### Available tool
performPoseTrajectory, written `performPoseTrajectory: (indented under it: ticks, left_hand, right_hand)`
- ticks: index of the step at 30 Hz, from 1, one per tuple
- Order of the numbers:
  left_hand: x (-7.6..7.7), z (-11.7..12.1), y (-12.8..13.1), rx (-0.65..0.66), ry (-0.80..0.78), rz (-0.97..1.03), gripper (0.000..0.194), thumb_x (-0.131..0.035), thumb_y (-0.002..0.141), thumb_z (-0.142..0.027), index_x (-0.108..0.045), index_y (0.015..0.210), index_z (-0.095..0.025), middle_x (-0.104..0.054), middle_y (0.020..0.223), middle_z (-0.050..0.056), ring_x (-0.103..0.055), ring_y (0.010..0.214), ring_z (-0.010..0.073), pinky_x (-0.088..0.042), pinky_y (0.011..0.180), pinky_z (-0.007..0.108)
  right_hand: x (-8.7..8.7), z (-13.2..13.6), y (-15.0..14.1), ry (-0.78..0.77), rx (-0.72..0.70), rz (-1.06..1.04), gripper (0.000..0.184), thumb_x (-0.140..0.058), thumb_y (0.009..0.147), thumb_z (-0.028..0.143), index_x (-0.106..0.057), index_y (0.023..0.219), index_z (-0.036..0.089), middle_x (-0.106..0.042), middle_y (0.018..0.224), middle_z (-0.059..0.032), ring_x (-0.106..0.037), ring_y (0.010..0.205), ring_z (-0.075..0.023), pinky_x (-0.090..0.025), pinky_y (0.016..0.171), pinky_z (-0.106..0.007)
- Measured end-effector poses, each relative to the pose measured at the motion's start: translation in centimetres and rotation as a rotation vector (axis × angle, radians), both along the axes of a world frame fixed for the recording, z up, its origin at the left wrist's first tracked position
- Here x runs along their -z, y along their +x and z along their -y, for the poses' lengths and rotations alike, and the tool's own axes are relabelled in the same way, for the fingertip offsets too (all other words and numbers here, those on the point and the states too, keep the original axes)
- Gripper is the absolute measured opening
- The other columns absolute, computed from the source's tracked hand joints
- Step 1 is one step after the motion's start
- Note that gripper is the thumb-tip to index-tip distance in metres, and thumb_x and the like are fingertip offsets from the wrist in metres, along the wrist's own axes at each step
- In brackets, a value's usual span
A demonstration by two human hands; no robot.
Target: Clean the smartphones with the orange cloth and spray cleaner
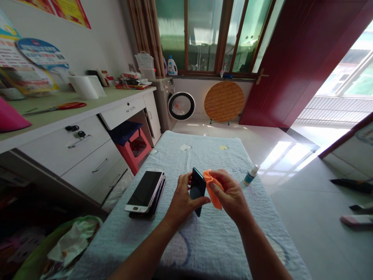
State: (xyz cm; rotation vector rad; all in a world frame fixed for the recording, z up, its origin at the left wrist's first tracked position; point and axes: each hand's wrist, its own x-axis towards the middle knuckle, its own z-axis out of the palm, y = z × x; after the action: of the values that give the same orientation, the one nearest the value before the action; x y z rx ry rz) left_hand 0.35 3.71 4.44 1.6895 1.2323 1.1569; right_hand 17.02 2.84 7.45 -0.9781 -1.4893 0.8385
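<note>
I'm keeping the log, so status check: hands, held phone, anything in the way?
Left hand gripping dark phone, tilted up. Right hand pinching orange cloth close by its edge. Phone stack left, spray bottle right, neither in the way.

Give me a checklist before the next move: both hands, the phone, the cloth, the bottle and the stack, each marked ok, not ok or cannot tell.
1. Left hand gripping the dark phone: ok, thumb and fingers are on it.
2. Right hand holding the orange cloth: ok, pinched between thumb and fingers.
3. Dark phone free of smudges: cannot tell, too small to judge.
4. Small bottle standing: ok, near the table's right edge.
5. Stack squared up: not ok, the white phone on top sits offset from what lies beneath.
</note>
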Motion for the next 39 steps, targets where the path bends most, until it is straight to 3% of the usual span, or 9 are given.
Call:
performPoseTrajectory:
  ticks: [9, 15, 23, 30, 34, 39]
  left_hand:
    - [0.7, -0.2, -1.3, 0.085, 0.038, -0.015, 0.052, -0.068, 0.082, -0.03, -0.046, 0.129, -0.028, -0.052, 0.114, 0.005, -0.053, 0.109, 0.0228, -0.047, 0.089, 0.04]
    - [0.9, -0.1, -1.1, 0.051, 0.047, 0.0, 0.051, -0.067, 0.082, -0.029, -0.047, 0.129, -0.028, -0.052, 0.116, 0.005, -0.052, 0.111, 0.0231, -0.048, 0.089, 0.04]
    - [1.5, -0.4, -1.5, -0.015, -0.023, 0.093, 0.05, -0.064, 0.085, -0.038, -0.047, 0.13, -0.028, -0.052, 0.12, 0.006, -0.054, 0.114, 0.0234, -0.048, 0.089, 0.038]
    - [1.4, -0.6, -1.4, -0.064, -0.07, 0.157, 0.063, -0.074, 0.075, -0.042, -0.046, 0.13, -0.026, -0.051, 0.121, 0.007, -0.053, 0.115, 0.0246, -0.05, 0.09, 0.04]
    - [0.9, -0.8, -1.4, -0.11, -0.134, 0.231, 0.058, -0.074, 0.074, -0.04, -0.05, 0.124, -0.022, -0.054, 0.12, 0.008, -0.055, 0.112, 0.0244, -0.051, 0.088, 0.039]
    - [0.8, -1.0, -1.5, -0.133, -0.19, 0.367, 0.046, -0.072, 0.074, -0.038, -0.058, 0.114, -0.019, -0.062, 0.107, 0.005, -0.059, 0.103, 0.0217, -0.05, 0.087, 0.036]
  right_hand:
    - [0.3, 0.2, -0.4, 0.147, 0.149, 0.079, 0.021, -0.059, 0.088, 0.019, -0.064, 0.108, 0.026, -0.058, 0.101, -0.0041, -0.058, 0.096, -0.0184, -0.048, 0.085, -0.032]
    - [2.1, 0.8, -1.1, 0.148, 0.191, 0.081, 0.021, -0.059, 0.086, 0.015, -0.06, 0.104, 0.025, -0.057, 0.1, -0.0038, -0.056, 0.098, -0.0196, -0.047, 0.086, -0.034]
    - [4.5, 1.6, -2.5, 0.124, 0.195, 0.209, 0.02, -0.055, 0.082, 0.01, -0.059, 0.096, 0.024, -0.056, 0.09, -0.0023, -0.057, 0.084, -0.018, -0.048, 0.076, -0.029]
    - [5.3, 2.2, -3.2, 0.116, 0.17, 0.252, 0.022, -0.053, 0.084, 0.009, -0.059, 0.099, 0.024, -0.057, 0.092, -0.0035, -0.058, 0.085, -0.0181, -0.049, 0.077, -0.03]
    - [5.4, 2.3, -3.2, 0.089, 0.134, 0.284, 0.02, -0.054, 0.082, 0.008, -0.06, 0.095, 0.023, -0.056, 0.088, -0.0028, -0.058, 0.08, -0.0171, -0.049, 0.073, -0.028]
    - [4.4, 2.6, -3.4, 0.095, 0.148, 0.292, 0.024, -0.056, 0.082, 0.009, -0.059, 0.102, 0.023, -0.057, 0.089, -0.0026, -0.058, 0.079, -0.017, -0.049, 0.073, -0.028]
